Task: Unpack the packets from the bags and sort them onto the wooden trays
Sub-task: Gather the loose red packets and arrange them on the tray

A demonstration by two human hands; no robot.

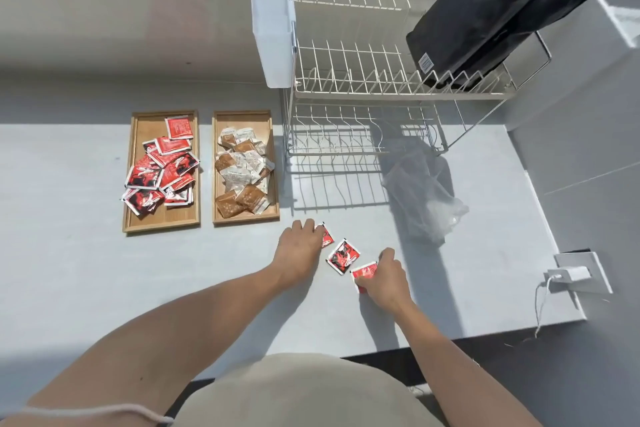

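Three red packets lie loose on the grey counter near its front. My left hand rests palm down with its fingertips on the far one. The middle packet lies untouched between my hands. My right hand pinches the near red packet at its edge. The left wooden tray holds a heap of red packets. Beside it, the right wooden tray holds brown and white packets. A crumpled clear plastic bag lies flat to the right.
A white two-tier wire dish rack stands behind the loose packets, with a white plastic holder on its left end and two black bags on its top tier. A wall socket with a white charger sits at the right counter edge.
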